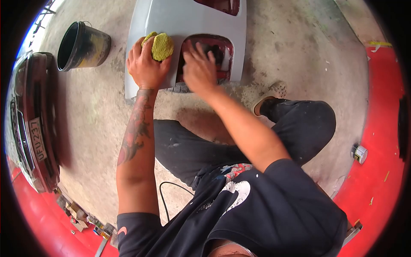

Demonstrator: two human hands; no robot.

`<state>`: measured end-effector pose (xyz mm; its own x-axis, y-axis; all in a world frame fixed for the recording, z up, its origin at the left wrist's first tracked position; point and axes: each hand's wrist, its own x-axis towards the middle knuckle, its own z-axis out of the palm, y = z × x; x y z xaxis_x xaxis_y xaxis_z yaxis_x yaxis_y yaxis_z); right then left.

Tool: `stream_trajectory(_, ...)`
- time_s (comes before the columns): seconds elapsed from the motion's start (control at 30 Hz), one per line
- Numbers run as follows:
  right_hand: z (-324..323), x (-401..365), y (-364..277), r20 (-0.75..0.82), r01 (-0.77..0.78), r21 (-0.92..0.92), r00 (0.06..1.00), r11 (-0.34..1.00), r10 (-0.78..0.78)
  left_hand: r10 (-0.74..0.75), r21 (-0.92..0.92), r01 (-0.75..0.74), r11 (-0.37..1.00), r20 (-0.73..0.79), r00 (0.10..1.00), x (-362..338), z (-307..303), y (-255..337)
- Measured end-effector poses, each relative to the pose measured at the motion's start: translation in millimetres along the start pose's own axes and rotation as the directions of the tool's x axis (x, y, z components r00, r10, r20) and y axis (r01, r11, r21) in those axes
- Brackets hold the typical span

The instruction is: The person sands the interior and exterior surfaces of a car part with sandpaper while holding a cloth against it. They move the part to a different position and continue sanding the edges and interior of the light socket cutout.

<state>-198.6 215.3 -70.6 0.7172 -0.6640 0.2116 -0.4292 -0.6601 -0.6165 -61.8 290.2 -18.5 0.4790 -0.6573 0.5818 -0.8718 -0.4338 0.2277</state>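
Note:
A grey car body panel [158, 19], smooth and dull, lies in front of me with openings showing dark red inside. My left hand [147, 66] is wrapped round a folded yellow-green cloth [162, 47] and rests on the panel's left part. Over the nearer opening [227, 64] is my right hand [200, 68], blurred by motion, its fingers stretched out and apart with nothing seen in them. Tyre tread [180, 88] peeks out below the panel's near edge.
A black bucket [92, 47] stands on the concrete floor to the left. Beyond it is a car bumper [36, 124] with a number plate. A small can [358, 153] sits at right by the red strip [385, 111]. A black cable [162, 197] runs beside me.

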Motion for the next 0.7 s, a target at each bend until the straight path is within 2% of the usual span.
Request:
stream_trajectory(0.03, -8.2, -1.8, 23.9, 0.025, 0.106, -0.089, 0.994, 0.990, -0.104, 0.007, 0.013, -0.007, 1.000, 0.001, 1.000, 0.1, 0.5, -0.1)
stream_trajectory(0.1, -20.9, 1.8, 55.8, -0.008, -0.039, -0.179, 0.999, 0.983, 0.039, 0.005, 0.031, -0.005, 1.000, -0.007, 1.000, 0.1, 0.0, 0.3)
stream_trajectory(0.17, -3.5, 2.0, 55.3, -0.075, -0.049, -0.107, 0.996, 0.993, 0.041, -0.005, 0.032, 0.005, 0.999, -0.006, 1.000, 1.4, 1.1, 2.3)
stream_trajectory(0.23, -6.7, 6.8, 24.8, 0.099, 0.141, 0.013, 0.985, 0.990, -0.141, -0.011, 0.006, 0.011, 1.000, 0.000, 1.000, -0.9, 0.5, 1.1)
stream_trajectory(0.27, 1.8, 5.1, 13.1, -0.078, 0.164, 0.067, 0.984, 0.984, -0.159, -0.009, -0.018, 0.009, 1.000, 0.003, 1.000, 1.4, 2.0, -0.4)
stream_trajectory(0.3, 0.0, 3.3, 19.2, -0.080, 0.159, 0.068, 0.985, 0.985, -0.154, -0.005, -0.019, 0.005, 1.000, 0.007, 1.000, 1.2, 2.0, -1.0)
stream_trajectory(0.37, -10.9, 1.8, 48.0, 0.023, 0.097, -0.071, 0.995, 0.993, -0.095, 0.008, 0.028, -0.008, 1.000, 0.006, 1.000, -0.3, 1.7, -2.4)
stream_trajectory(0.4, -1.3, -3.4, 77.6, 0.044, -0.039, -0.175, 0.998, 0.984, 0.047, 0.004, 0.028, -0.004, 1.000, 0.007, 1.000, -1.9, 0.6, -2.2)
stream_trajectory(0.43, 4.1, -9.7, 112.6, 0.093, -0.109, -0.138, 0.988, 0.984, 0.123, 0.008, 0.019, -0.008, 1.000, 0.010, 1.000, -2.4, -0.6, -1.5)
stream_trajectory(0.47, -13.9, -2.6, 110.0, 0.213, -0.334, 0.006, 0.921, 0.943, 0.325, 0.015, 0.009, -0.015, 1.000, 0.005, 1.000, 0.9, 0.3, -0.8)
stream_trajectory(0.5, -29.4, 3.3, 103.7, 0.360, -0.551, 0.116, 0.799, 0.826, 0.482, 0.011, 0.007, -0.011, 1.000, -0.002, 1.000, 3.6, 1.7, 0.0)
stream_trajectory(0.53, -27.9, -1.1, 101.8, 0.366, -0.551, 0.112, 0.797, 0.827, 0.481, 0.000, 0.012, 0.000, 1.000, 0.003, 1.000, 2.5, 1.0, 1.3)
stream_trajectory(0.57, -24.5, -5.2, 97.0, 0.340, -0.648, 0.663, 0.707, 0.376, 0.620, -0.007, 0.017, 0.007, 1.000, 0.008, 1.000, 1.3, -0.6, 1.9)
stream_trajectory(0.6, -23.6, -0.8, 89.6, 0.409, -0.353, 0.906, 0.587, -0.233, 0.699, -0.007, 0.021, 0.007, 1.000, 0.001, 1.000, 2.1, -0.7, 1.2)
stream_trajectory(0.63, -22.6, 7.7, 83.8, 0.407, -0.350, 0.907, 0.592, -0.233, 0.696, -0.008, 0.024, 0.008, 1.000, 0.008, 1.000, 1.2, -0.5, 0.5)
stream_trajectory(0.7, -19.1, 38.2, 70.3, 0.546, -0.018, 0.800, 0.438, -0.600, 0.714, -0.002, 0.029, 0.001, 1.000, 0.014, 1.000, 1.6, 0.3, 0.2)
